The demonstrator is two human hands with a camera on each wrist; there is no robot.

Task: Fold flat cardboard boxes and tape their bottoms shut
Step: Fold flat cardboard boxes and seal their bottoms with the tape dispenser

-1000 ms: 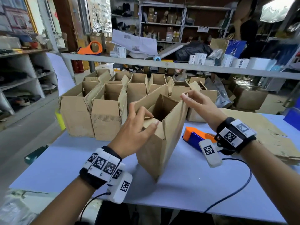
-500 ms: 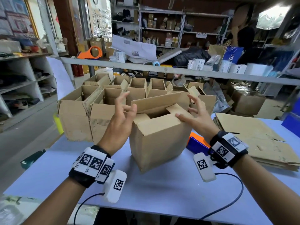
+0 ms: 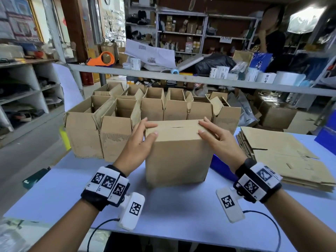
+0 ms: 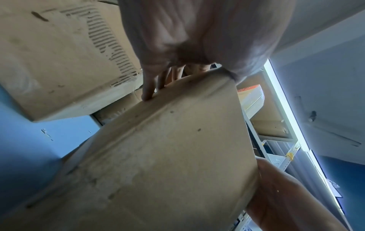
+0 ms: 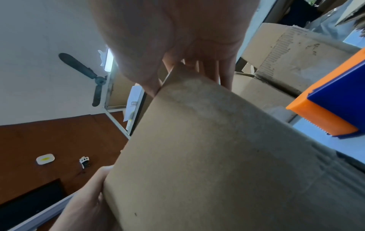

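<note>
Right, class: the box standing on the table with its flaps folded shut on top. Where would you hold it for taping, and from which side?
Take the box at its top's two ends, one hand from each side, as the left hand and right hand do. The flap seam runs across the top, so flat fingers at both ends should keep it closed.

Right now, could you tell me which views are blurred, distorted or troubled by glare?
Head view: sharp, shelf rail bowed by the wide lens. Left wrist view: palm blurred, box dim, ceiling light strip glaring. Right wrist view: box soft, glare beside the ceiling fan.
</note>
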